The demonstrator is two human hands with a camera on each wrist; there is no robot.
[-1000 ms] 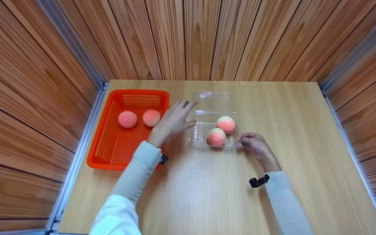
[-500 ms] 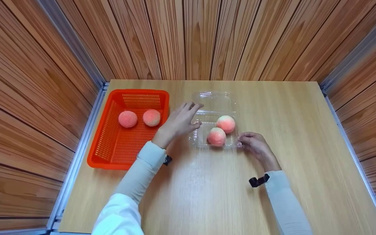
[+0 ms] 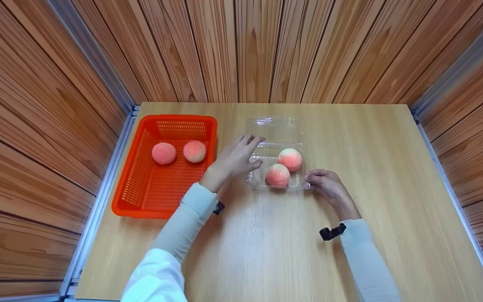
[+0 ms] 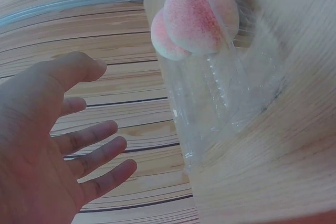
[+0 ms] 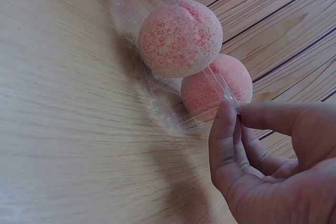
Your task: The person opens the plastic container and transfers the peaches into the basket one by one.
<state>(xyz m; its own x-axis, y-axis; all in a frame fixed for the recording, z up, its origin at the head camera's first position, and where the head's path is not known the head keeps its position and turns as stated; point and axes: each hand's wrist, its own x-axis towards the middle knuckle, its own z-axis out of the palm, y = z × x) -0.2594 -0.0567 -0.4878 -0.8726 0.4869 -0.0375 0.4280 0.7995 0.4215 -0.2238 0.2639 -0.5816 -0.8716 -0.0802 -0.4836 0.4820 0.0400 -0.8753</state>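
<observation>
A clear plastic clamshell box [image 3: 273, 130] lies opened out on the table, its lid folded back toward the wall. Two pink and cream peaches sit in its base: the nearer peach [image 3: 278, 175] and, behind it to the right, the farther peach [image 3: 290, 159]. My right hand [image 3: 329, 188] pinches the box's near right corner between thumb and fingers, as the right wrist view also shows. Over the left side of the box hovers my left hand [image 3: 235, 159], fingers spread and holding nothing; in the left wrist view the fingers [image 4: 94, 140] stand apart from the peaches.
An orange plastic basket [image 3: 124, 180] stands to the left on the wooden table [image 3: 258, 251]. It holds a pink peach [image 3: 164, 153] and a paler peach [image 3: 194, 151] near its far end. Wood-panelled walls [image 3: 258, 50] enclose the back and both sides.
My left hand has moved a little right, from beside the basket to over the box's left side. The right hand keeps its pinch on the corner, and the peaches have stayed put.
</observation>
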